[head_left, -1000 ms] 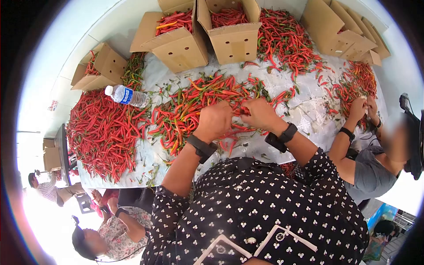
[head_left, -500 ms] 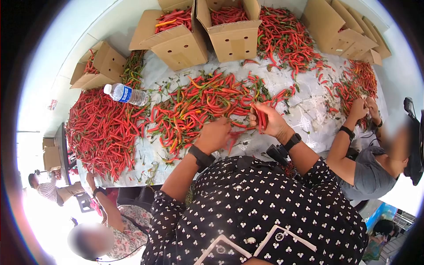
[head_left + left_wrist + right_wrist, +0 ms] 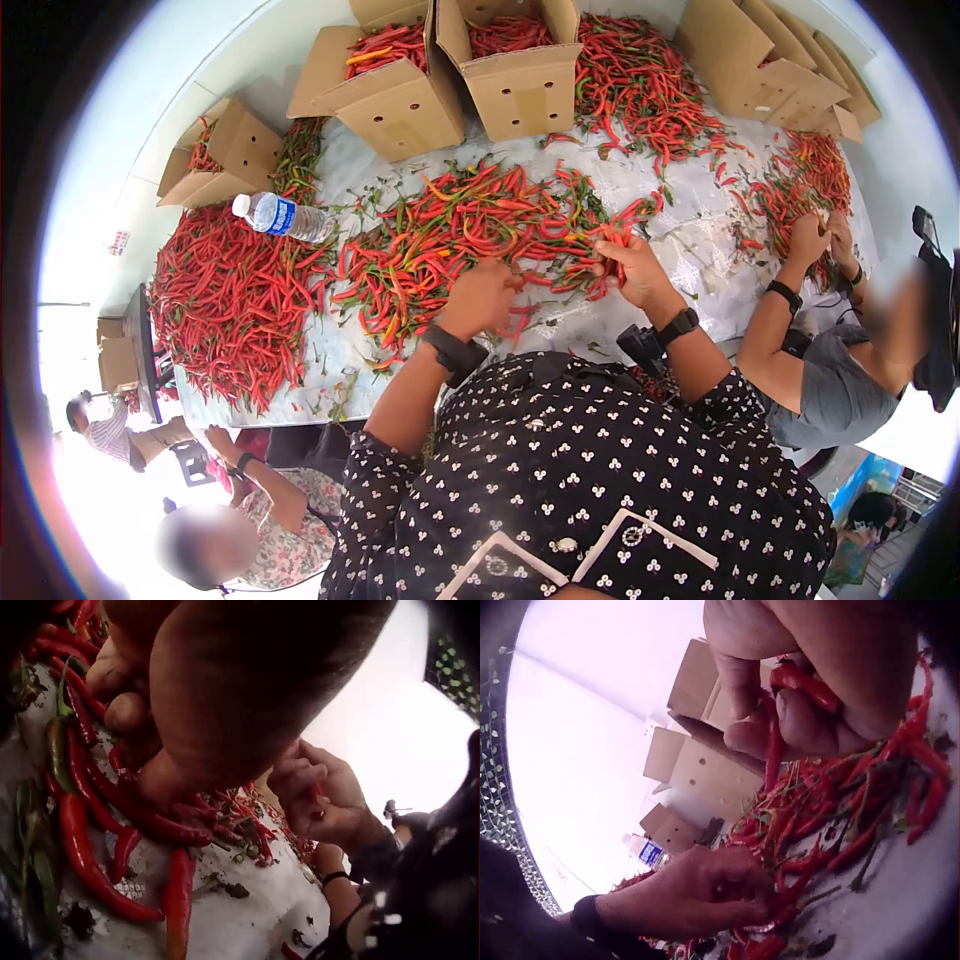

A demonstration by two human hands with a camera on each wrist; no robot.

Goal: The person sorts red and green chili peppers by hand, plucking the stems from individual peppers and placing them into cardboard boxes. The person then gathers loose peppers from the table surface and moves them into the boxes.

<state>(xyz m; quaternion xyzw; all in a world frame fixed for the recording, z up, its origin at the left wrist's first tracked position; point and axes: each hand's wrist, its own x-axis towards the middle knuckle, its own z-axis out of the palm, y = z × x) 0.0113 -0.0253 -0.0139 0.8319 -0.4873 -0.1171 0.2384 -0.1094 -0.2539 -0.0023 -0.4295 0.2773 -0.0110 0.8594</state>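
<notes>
Over the near edge of a pile of red and green chili peppers (image 3: 470, 215), my left hand (image 3: 480, 298) reaches down with bent fingers. In the left wrist view its thumb lies right at a long red chili pepper (image 3: 180, 830), with the fingertips close by; I cannot tell whether they pinch it. My right hand (image 3: 642, 275) is raised at the pile's right end. Its curled fingers and thumb grip red chili peppers (image 3: 773, 746), one pointing downward in the right wrist view. Both wrists wear dark bands.
A large heap of red chilies (image 3: 235, 300) and a plastic water bottle (image 3: 285, 218) lie left. Cardboard boxes (image 3: 400, 115) stand along the back, beside another heap (image 3: 645, 85). One person (image 3: 830, 370) works at right, another (image 3: 275, 505) at lower left.
My right hand came away from the left hand, turned up with red chilies in its grip, then moved slightly right. My left hand dropped a little nearer, at the pile's edge.
</notes>
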